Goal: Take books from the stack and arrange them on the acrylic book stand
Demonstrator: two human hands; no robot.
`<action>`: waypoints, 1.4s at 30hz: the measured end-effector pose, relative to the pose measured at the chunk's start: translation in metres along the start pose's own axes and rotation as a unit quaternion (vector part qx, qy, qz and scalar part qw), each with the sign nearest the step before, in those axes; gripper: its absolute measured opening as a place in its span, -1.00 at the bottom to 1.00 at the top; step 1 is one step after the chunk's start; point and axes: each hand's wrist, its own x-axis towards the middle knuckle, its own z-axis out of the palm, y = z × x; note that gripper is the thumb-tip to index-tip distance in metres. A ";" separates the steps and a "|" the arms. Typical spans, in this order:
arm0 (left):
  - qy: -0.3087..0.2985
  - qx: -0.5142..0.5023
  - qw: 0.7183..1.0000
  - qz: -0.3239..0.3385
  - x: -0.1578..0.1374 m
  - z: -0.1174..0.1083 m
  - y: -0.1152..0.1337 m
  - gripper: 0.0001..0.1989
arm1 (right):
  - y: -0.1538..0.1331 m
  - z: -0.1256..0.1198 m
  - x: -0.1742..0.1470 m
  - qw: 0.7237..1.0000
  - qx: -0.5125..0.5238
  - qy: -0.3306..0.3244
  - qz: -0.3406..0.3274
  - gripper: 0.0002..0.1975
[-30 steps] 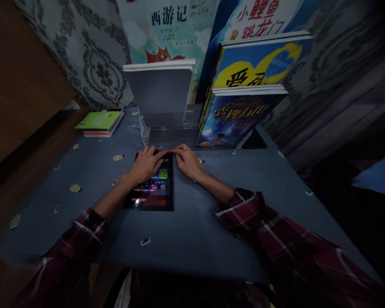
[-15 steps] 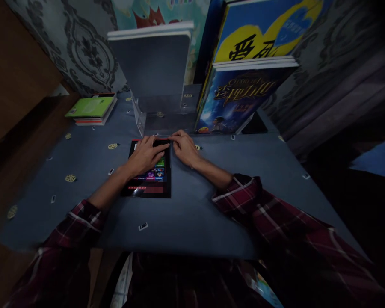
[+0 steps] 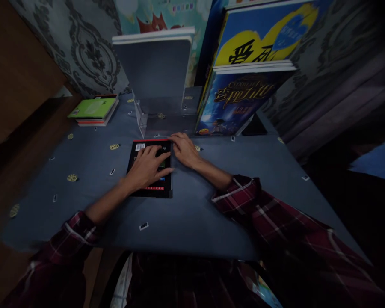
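A black book lies on the table with its barcode side up and a red strip along its far edge. Across its cover rests my left hand, fingers spread and palm down, hiding much of the print. At the far right corner of the book is my right hand. Its fingers are bent and close together, with the fingertips and thumb on that corner.
Behind the book stands a clear holder with a grey-covered book. Picture books stand upright to its right. A stack of books with a green one on top lies far left. The table has a patterned grey-blue cloth.
My left hand has slid back toward me from the book's far edge, its fingers now wider apart, and the barcode shows. My right hand stays at the corner.
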 end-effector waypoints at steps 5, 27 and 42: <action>-0.056 0.025 0.996 -0.058 -0.003 -0.011 0.026 -0.46 | -0.006 -0.007 0.001 1.000 0.016 -0.006 -0.004 -0.46; -0.048 0.177 0.981 -0.064 -0.040 -0.026 0.019 -0.72 | -0.042 -0.005 -0.031 0.955 0.290 -0.058 0.009 -0.56; -0.019 0.195 0.979 -0.051 -0.041 -0.026 0.020 -0.68 | -0.046 -0.008 -0.033 0.957 0.289 -0.041 -0.005 -0.58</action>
